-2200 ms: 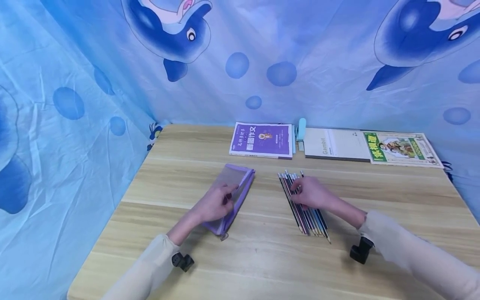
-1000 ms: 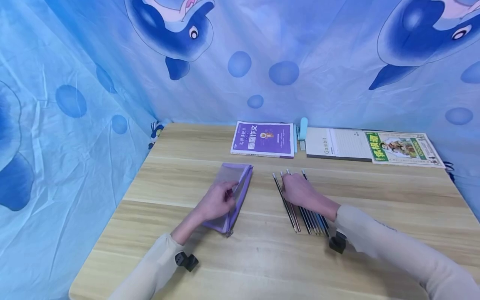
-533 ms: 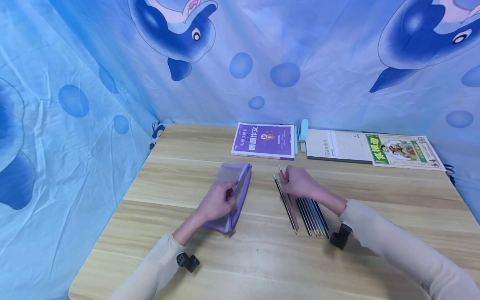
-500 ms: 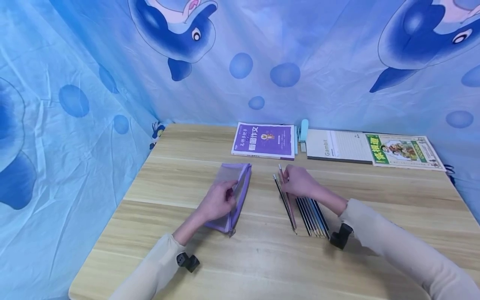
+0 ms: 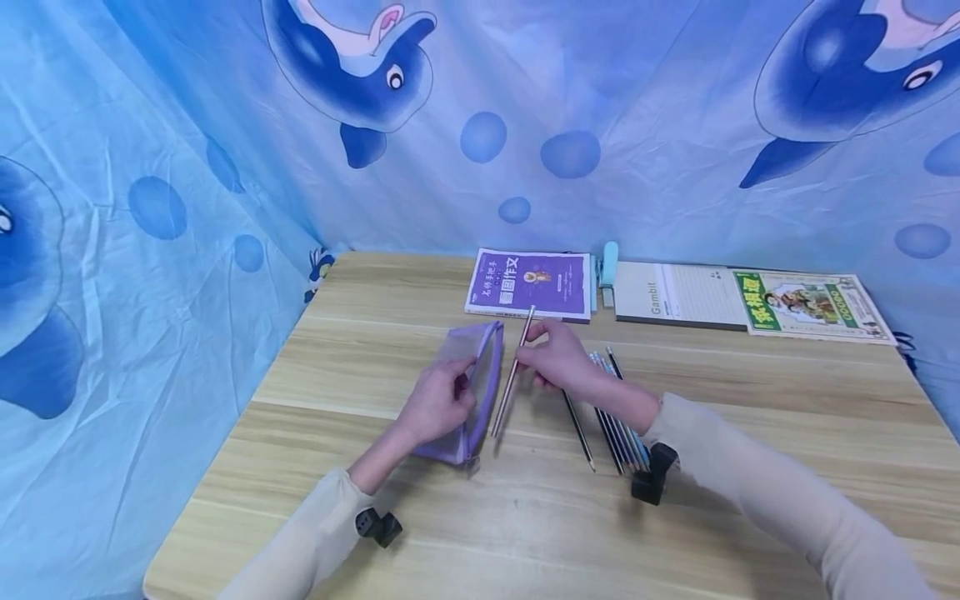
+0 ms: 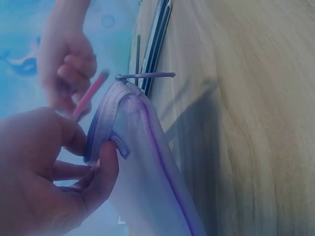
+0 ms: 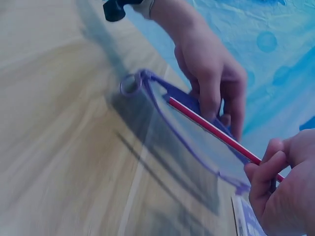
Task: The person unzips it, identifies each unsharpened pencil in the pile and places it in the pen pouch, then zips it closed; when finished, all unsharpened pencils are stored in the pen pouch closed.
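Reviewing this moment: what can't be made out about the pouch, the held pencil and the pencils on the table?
- Pouch contents: head view, mesh too small; wrist views blurred.
- Held pencil tip: too small and blurred in all views.
- Pencils on the table: count unclear, right hand and forearm cover them.

Sheer purple mesh-cloth pouch (image 5: 468, 392); matt wood-grain table (image 5: 750, 400); glossy paper book covers (image 5: 528, 283); creased printed cloth backdrop (image 5: 187, 150).

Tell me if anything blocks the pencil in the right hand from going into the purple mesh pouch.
Nothing visible does. The right hand pinches the pencil right beside the purple mesh pouch, whose zippered edge the left hand holds open. The other pencils lie apart, behind the right hand.
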A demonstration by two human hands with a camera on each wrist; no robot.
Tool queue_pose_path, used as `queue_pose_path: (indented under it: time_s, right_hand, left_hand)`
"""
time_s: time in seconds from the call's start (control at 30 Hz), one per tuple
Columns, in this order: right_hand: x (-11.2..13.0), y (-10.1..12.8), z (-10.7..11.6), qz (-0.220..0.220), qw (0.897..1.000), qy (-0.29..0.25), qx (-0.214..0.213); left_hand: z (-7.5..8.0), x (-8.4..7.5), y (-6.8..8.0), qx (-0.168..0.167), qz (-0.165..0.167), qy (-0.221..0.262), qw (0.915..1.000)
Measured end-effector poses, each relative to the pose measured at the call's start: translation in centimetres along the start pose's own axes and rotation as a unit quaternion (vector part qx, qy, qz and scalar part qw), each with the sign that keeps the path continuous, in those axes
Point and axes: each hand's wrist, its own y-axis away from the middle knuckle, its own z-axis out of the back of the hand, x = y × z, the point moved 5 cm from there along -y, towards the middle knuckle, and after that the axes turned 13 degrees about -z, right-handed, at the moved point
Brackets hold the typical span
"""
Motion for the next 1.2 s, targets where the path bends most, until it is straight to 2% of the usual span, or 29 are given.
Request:
queue_pose_path:
  time_s: [0.13, 0.23, 0.63, 0.8, 1.2]
  right_hand:
    - [0.6, -0.2, -1.3, 0.002, 0.999, -0.042, 0.007]
    - [0.6, -0.3, -2.0, 0.004, 0.999, -0.048, 0.009]
    - [-0.2, -0.3, -4.0, 0.015, 1.0, -0.021, 0.014]
    - [-0.2, -0.4, -4.1, 0.019, 1.0, -0.014, 0.019]
    - [-0.2, -0.1, -4.0, 0.013, 0.999, -0.003, 0.042]
  left_hand:
    - [0.2, -0.3, -0.1, -0.009, -0.007, 0.002, 0.9999]
    - [0.2, -0.3, -0.1, -0.014, -0.008, 0.005, 0.9999]
    - [0.5, -0.6, -0.2, -0.064, -0.008, 0.041, 0.9971]
    - [0.5, -0.4, -0.1, -0.075, 0.003, 0.058, 0.9955]
    - [0.6, -0.5, -0.1, -0.092, 0.006, 0.07, 0.9933]
